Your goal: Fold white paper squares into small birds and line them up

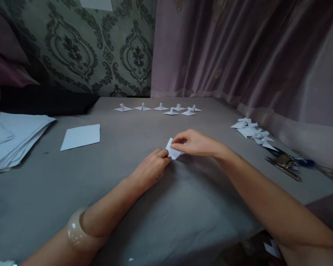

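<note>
A small folded piece of white paper is between my hands at the middle of the grey-covered table. My left hand grips its lower left edge with closed fingers. From the right, my right hand pinches the paper near its upper edge, thumb and fingers together. Parts of the paper are hidden behind the right fingers. A pale, glossy bangle circles my left wrist.
Several folded white paper figures stand in rows at the back. More lie heaped at right, near dark metal tools. A loose white sheet and a paper stack lie left. Curtains hang behind.
</note>
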`<state>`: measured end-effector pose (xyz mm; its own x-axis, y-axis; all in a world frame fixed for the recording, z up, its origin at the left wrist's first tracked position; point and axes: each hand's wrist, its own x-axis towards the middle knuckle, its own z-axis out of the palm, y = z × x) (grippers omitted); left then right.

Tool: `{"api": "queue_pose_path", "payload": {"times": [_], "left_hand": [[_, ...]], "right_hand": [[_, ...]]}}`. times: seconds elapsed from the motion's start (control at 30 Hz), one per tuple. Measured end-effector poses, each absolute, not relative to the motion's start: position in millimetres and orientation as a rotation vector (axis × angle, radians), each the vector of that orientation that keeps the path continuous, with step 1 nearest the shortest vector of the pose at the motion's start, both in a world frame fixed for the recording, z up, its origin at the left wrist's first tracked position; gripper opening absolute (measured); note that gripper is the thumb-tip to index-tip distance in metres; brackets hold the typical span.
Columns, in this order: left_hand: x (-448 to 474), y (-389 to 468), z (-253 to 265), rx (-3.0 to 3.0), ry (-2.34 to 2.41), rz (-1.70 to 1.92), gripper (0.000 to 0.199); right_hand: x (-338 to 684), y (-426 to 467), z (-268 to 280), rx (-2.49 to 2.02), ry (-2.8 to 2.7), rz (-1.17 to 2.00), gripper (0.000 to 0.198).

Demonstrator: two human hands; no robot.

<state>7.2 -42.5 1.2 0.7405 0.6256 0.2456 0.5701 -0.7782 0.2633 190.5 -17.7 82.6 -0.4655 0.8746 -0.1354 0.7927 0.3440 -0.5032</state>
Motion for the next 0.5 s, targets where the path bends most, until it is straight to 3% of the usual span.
{"api": "queue_pose_path", "payload": {"times": [0.13,0.5], "left_hand": [[8,-42,1,2.839,0.929,0.428,0.032],[2,-36,-9,2.858,0.838,0.526,0.033]], "right_hand": [[210,-51,64,-1.715,-1.978,0.397,0.02],[202,-80,15,-1.632,-2.019,0.32,0.026]]}}
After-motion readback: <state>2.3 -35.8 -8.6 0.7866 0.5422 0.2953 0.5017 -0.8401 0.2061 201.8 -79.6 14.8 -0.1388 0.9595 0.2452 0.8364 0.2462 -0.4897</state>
